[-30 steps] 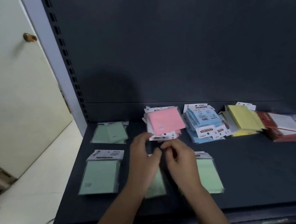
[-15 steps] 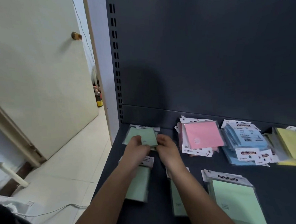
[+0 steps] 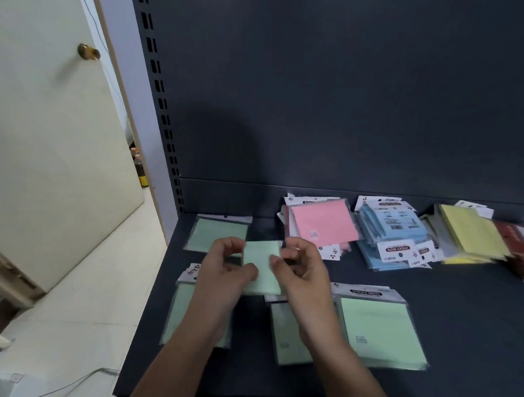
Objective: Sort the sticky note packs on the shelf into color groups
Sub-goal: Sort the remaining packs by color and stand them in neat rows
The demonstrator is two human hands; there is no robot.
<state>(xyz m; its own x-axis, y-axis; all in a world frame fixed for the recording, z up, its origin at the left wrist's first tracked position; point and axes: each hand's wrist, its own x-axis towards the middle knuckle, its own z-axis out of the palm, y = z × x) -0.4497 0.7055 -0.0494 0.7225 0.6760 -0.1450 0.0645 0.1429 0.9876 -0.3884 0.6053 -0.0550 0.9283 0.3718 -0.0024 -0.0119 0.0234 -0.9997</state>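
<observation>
Left hand [image 3: 225, 272] and right hand [image 3: 303, 271] pinch the green pack [image 3: 262, 253] between them.

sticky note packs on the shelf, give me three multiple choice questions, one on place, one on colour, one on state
1. Which stack lies between the pink stack and the yellow stack? A blue, B green, C red
2. What colour is the held pack? A pink, B yellow, C green
3. How is the held pack gripped? A by one hand alone, B by both hands, C by no hand

Answers:
1 A, the blue stack sits between them.
2 C, its face is pale green.
3 B, the left hand and the right hand each pinch a side.
</observation>
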